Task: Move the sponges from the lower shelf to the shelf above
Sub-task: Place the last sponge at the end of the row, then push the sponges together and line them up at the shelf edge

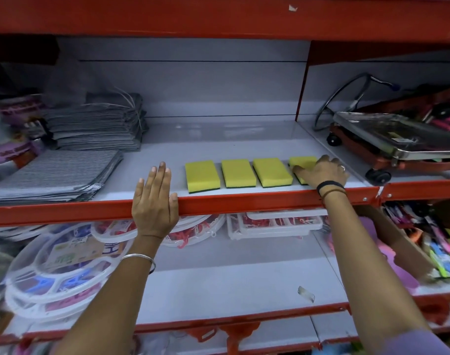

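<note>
Red steel lip of the lower shelf (239, 322) sat closest to the person, and the grey deck behind it had no sponges on it, only a scrap of tape; round plastic peg hangers (52, 272) were stacked at its left end. Both forearms reached up and over that deck to the upper shelf (244, 199). Left hand (154, 201) lay flat and open across the upper shelf's red front edge, palm down, fingers straight and pointing toward the back, gripping nothing; looked like a brace. Right hand (326, 172) was further in and to the right, palm down, fingers curled over the fourth sponge (302, 162) at the right end of the row, thumb along its near-left side; contact was clear, but whether it was pinching or just pressing I couldn't tell. Three more yellow sponges (235, 173) lay just left of it, green scrub side down, side by side with small gaps, long axes running front to back, all just behind the front edge and between the two hands. So all four visible sponges were on the shelf above; my read was the job was at the last placement or squaring up the row. Right hand was the nearer one for any nudge, moving leftward along the row. Further back, folded grey cloths (90, 129) sat left, a folded trolley (398, 139) right, past a red divider.
</note>
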`<state>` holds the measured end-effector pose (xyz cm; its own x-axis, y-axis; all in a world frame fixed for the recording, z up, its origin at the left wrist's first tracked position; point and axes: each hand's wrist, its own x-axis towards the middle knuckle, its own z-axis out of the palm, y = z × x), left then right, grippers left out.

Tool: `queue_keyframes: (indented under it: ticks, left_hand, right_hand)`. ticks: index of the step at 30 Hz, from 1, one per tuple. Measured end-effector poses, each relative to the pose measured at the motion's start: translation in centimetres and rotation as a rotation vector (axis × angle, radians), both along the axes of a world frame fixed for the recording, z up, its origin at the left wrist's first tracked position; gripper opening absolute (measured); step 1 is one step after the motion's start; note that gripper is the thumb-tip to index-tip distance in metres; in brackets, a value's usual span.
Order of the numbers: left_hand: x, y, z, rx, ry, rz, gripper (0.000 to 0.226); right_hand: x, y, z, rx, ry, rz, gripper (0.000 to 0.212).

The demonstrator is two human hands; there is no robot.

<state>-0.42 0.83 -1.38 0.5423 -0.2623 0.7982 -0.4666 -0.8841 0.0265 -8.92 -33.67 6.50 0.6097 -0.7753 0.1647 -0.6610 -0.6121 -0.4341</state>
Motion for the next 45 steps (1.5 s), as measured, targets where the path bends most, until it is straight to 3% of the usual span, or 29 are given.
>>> queue_keyframes:
  ticks: [3,7,11,16,18,30,45]
  left_hand:
    - [-0.8,-0.1,0.7,-0.053,0.106,-0.044,0.053]
    - [-1.6,-0.8,2.9,-0.177,0.316,-0.037,0.057]
    - [0.5,-3.0,6.7,-0.057,0.551,-0.142,0.050]
    - [3.2,-5.3,8.9,0.248,0.822,-0.218,0.050]
    - [3.6,-4.7,8.7,0.273,0.875,-0.220,0.051]
    - [2.3,0.7,8.7,0.186,0.872,-0.331,0.047]
    - [1.6,-0.3,8.7,0.223,0.865,-0.246,0.049]
  right_hand:
    - [0.0,1.2,1.0,-0.125,-0.127,0.065,0.075]
    - [1.1,4.1,2.8,-0.072,-0.273,0.430,0.062]
    - [2.9,7.4,3.5,-0.102,0.020,0.777,0.059]
    - [5.1,9.5,2.6,-0.118,0.229,0.810,0.046]
    - [5.1,10.2,2.2,-0.125,0.253,0.818,0.044]
    - [3.8,14.0,1.5,-0.044,0.120,0.839,0.040]
    - [2.5,16.4,1.4,-0.061,0.078,0.806,0.041]
